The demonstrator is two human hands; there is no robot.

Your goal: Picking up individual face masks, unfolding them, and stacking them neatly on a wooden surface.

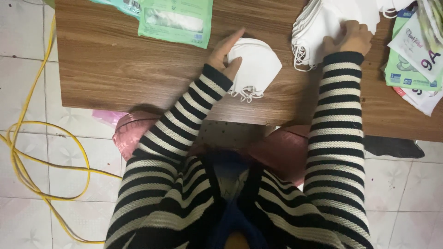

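1. Nearest the camera: two sleeves of a black-and-white striped knit sweater [184, 184] extend forward over the near edge of the brown wood-grain table [115, 69].
2. Left hand [226, 53]: grasps the left edge of a small stack of white folded fabric face masks [256, 64], thumb over the top and index finger extended beyond it. The stack lies flat on the table, ear loops trailing toward the person.
3. Right hand [350, 39]: fingers curled, pinching the top mask of a larger fanned pile of white face masks [318, 27] just left of the hand.
4. Right of the right hand: overlapping green-and-white plastic packets [408, 69].
5. Beyond the left hand: a flat green plastic packet [175, 20].
6. Left of the table, on the tiled floor: a yellow cable [27, 152].
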